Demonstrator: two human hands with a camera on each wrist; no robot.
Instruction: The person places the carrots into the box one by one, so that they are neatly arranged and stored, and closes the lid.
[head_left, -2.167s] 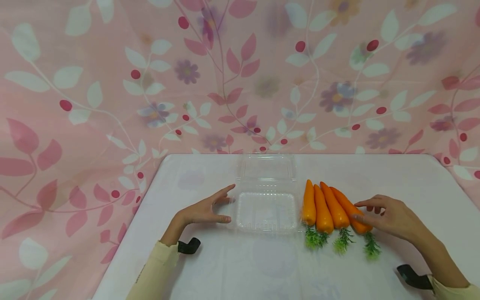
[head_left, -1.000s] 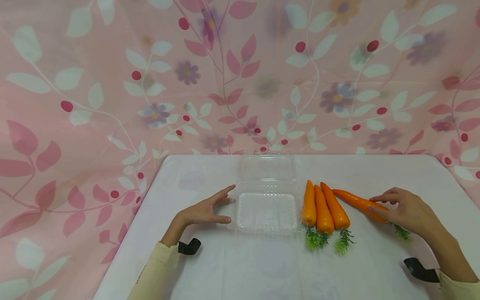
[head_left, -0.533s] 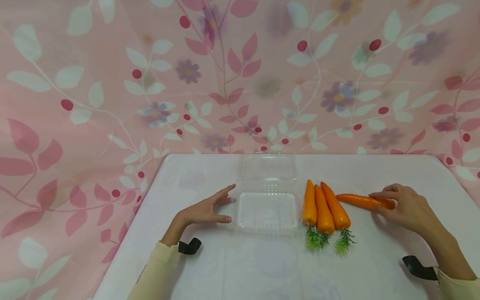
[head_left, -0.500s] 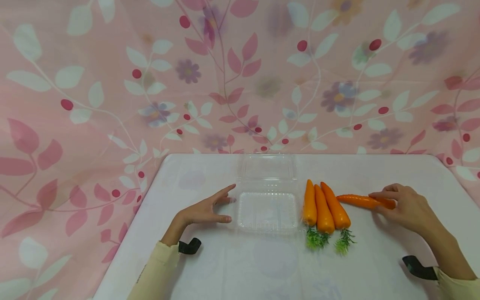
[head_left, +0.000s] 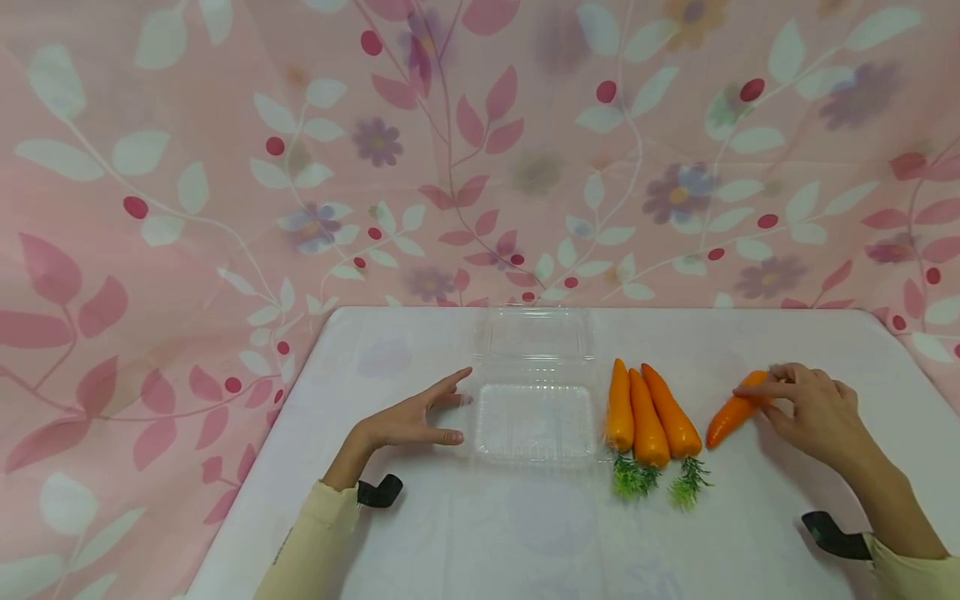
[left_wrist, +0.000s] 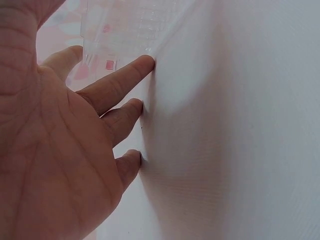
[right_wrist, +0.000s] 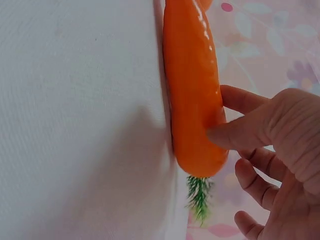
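My right hand (head_left: 813,410) pinches an orange carrot (head_left: 733,417) near its thick end, between thumb and fingers. In the right wrist view the carrot (right_wrist: 192,85) has a glossy skin and a green tuft (right_wrist: 200,197) at its thick end. Its tip points toward the front left in the head view. My left hand (head_left: 408,421) rests beside the clear plastic clamshell box (head_left: 534,423), fingers spread and holding nothing. The left wrist view shows the left hand (left_wrist: 60,135) with fingertips at the white cloth and the box (left_wrist: 132,25) beyond.
Three carrots (head_left: 648,421) with green tops (head_left: 633,477) lie side by side between the box and the held carrot. The box's lid (head_left: 534,335) is folded back toward the rear edge of the white table (head_left: 525,533). A pink floral curtain (head_left: 480,167) hangs behind.
The right hand has drawn the fourth carrot rightward, away from the other three, and turned it so its tip swings from the back left to the front left. The left hand stays put.
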